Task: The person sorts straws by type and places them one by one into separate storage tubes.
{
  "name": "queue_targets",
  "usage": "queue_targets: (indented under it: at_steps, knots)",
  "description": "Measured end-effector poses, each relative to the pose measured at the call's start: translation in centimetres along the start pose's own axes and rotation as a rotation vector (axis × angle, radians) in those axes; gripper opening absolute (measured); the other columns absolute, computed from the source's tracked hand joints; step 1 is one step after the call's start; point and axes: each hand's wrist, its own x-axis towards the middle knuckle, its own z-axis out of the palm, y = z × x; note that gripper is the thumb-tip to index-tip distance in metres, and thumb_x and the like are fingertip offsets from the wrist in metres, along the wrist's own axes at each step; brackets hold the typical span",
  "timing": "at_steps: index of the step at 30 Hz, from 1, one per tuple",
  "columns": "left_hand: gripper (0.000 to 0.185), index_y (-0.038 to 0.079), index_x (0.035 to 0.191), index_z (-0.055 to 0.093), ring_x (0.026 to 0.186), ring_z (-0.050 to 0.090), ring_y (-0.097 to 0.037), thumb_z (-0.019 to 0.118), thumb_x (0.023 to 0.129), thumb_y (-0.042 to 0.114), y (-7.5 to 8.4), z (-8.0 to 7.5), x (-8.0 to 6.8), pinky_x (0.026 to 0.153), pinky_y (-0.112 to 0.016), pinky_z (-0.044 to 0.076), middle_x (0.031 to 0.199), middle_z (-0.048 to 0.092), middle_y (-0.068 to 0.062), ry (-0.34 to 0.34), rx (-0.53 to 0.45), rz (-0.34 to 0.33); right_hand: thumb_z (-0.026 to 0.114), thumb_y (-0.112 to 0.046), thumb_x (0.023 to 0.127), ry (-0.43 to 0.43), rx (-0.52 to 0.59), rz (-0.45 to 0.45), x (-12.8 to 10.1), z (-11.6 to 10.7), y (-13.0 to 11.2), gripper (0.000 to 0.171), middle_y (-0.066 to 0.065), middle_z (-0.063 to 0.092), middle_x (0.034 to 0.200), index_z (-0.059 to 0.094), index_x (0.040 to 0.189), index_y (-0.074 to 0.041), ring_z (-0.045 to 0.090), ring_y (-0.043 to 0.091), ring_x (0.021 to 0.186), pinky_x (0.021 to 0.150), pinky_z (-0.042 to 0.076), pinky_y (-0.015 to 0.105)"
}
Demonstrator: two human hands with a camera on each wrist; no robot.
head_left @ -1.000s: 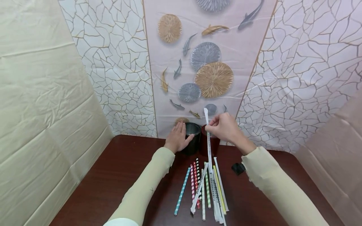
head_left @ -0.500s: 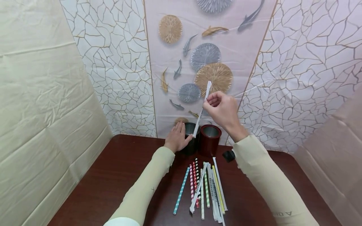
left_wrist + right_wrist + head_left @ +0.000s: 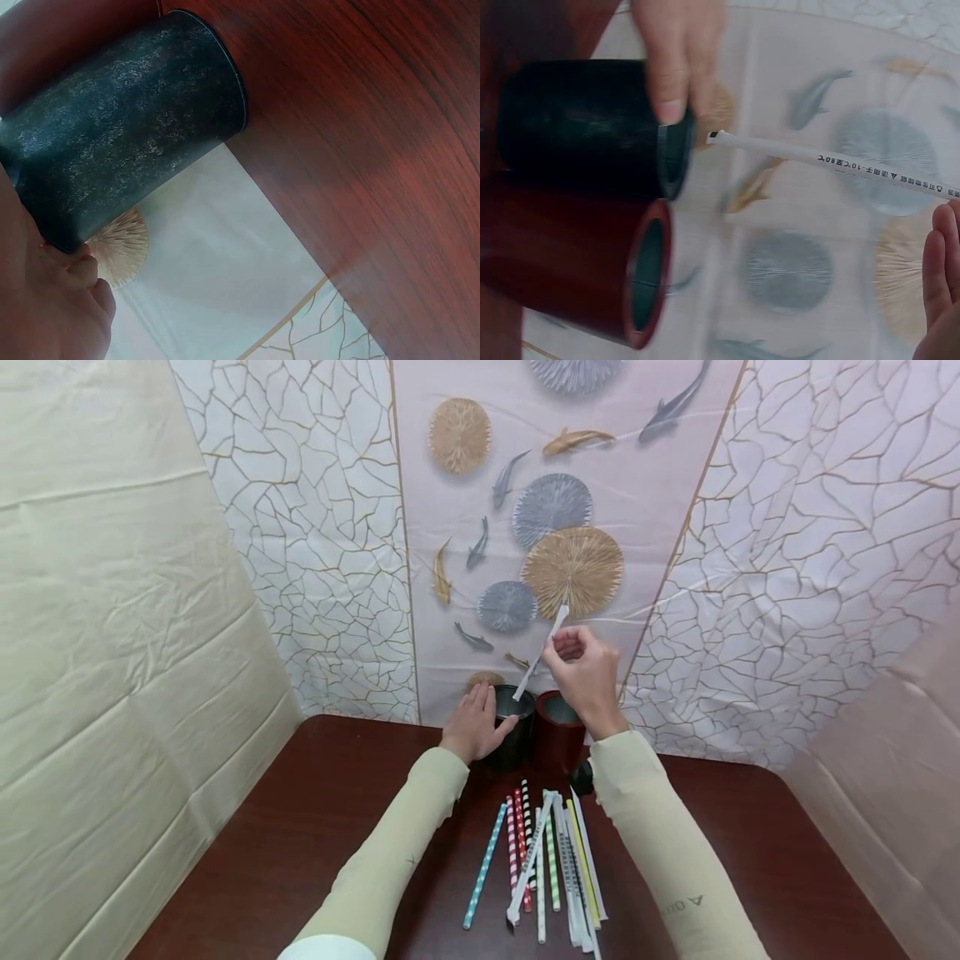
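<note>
Right hand pinches a white paper-wrapped straw, slanted tip-down over the black cylindrical cup gripped by the left hand.

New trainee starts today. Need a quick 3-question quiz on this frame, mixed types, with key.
1. Multiple choice: the right hand pinches what?
A. a teal dotted straw
B. a white paper-wrapped straw
C. a red striped straw

2. True or false: the left hand rests on the red cup.

3. Short answer: where is the lower tip of the held straw relative to the black cup?

Key
1. B.
2. False. The left hand's grip is on the black cup; the red cup stands beside it, untouched.
3. Just at or above the black cup's rim; the right wrist view shows the tip near the opening, not clearly inside.
</note>
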Motion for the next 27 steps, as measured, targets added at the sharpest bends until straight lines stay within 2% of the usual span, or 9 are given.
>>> queue_targets:
  at_steps: [4, 6, 9, 12, 15, 22, 27]
  knots:
    - [0.087, 0.004, 0.169, 0.018, 0.167, 0.013, -0.026, 0.024, 0.11, 0.067, 0.2, 0.1, 0.1, 0.135, -0.039, 0.018, 0.179, 0.011, -0.014, -0.006, 0.0, -0.002, 0.075, -0.009, 0.093, -0.041, 0.006, 0.034, -1.1, 0.7, 1.2, 0.012, 0.016, 0.079, 0.088, 0.074, 0.099, 0.002, 0.076, 0.029, 0.076, 0.072, 0.062, 0.031]
    - [0.087, 0.004, 0.169, 0.018, 0.167, 0.013, -0.026, 0.024, 0.11, 0.067, 0.3, 0.0, 0.0, 0.135, -0.039, 0.018, 0.179, 0.011, -0.014, -0.011, 0.002, -0.004, 0.077, -0.012, 0.094, -0.09, 0.005, 0.067, -1.5, 1.0, 1.6, 0.019, 0.018, 0.079, 0.093, 0.074, 0.105, 0.003, 0.078, 0.031, 0.083, 0.078, 0.065, 0.04]
    - [0.086, 0.004, 0.169, 0.018, 0.167, 0.013, -0.026, 0.024, 0.11, 0.066, 0.5, -0.1, -0.1, 0.135, -0.039, 0.017, 0.179, 0.011, -0.014, -0.009, 0.003, -0.002, 0.08, -0.018, 0.095, -0.181, -0.013, 0.132, -1.8, 0.7, 2.1, 0.031, 0.021, 0.078, 0.103, 0.072, 0.114, 0.005, 0.078, 0.035, 0.095, 0.087, 0.064, 0.047]
    - [0.086, 0.004, 0.169, 0.016, 0.167, 0.011, -0.026, 0.022, 0.11, 0.066, 0.6, -0.2, 0.0, 0.136, -0.038, 0.016, 0.179, 0.01, -0.014, -0.017, 0.004, 0.002, 0.08, -0.023, 0.096, -0.253, -0.043, 0.174, -2.1, -0.4, 2.5, 0.04, 0.023, 0.077, 0.11, 0.071, 0.122, 0.006, 0.077, 0.037, 0.102, 0.092, 0.063, 0.049]
    - [0.086, 0.004, 0.169, 0.014, 0.167, 0.01, -0.026, 0.021, 0.11, 0.066, 0.5, -0.2, -0.1, 0.136, -0.038, 0.015, 0.179, 0.008, -0.014, -0.027, 0.015, 0.004, 0.079, -0.024, 0.097, -0.29, -0.074, 0.173, -2.1, -1.7, 3.0, 0.041, 0.023, 0.077, 0.111, 0.071, 0.123, 0.006, 0.076, 0.037, 0.102, 0.092, 0.063, 0.049]
    - [0.085, 0.002, 0.169, 0.014, 0.167, 0.011, -0.027, 0.023, 0.111, 0.064, 0.3, -0.8, -0.4, 0.136, -0.039, 0.015, 0.179, 0.009, -0.015, -0.02, 0.001, 0.012, 0.078, -0.021, 0.097, -0.359, -0.157, 0.142, -2.1, -4.4, 3.3, 0.032, 0.023, 0.078, 0.103, 0.074, 0.115, 0.005, 0.078, 0.037, 0.091, 0.083, 0.065, 0.051]
    - [0.085, 0.002, 0.169, 0.012, 0.167, 0.009, -0.028, 0.023, 0.111, 0.064, 0.1, -0.9, -0.5, 0.136, -0.039, 0.014, 0.179, 0.006, -0.015, -0.036, -0.011, 0.012, 0.075, -0.023, 0.1, -0.496, -0.268, 0.195, -2.1, -6.2, 2.9, 0.033, 0.024, 0.078, 0.103, 0.073, 0.114, 0.006, 0.078, 0.038, 0.093, 0.081, 0.063, 0.054]
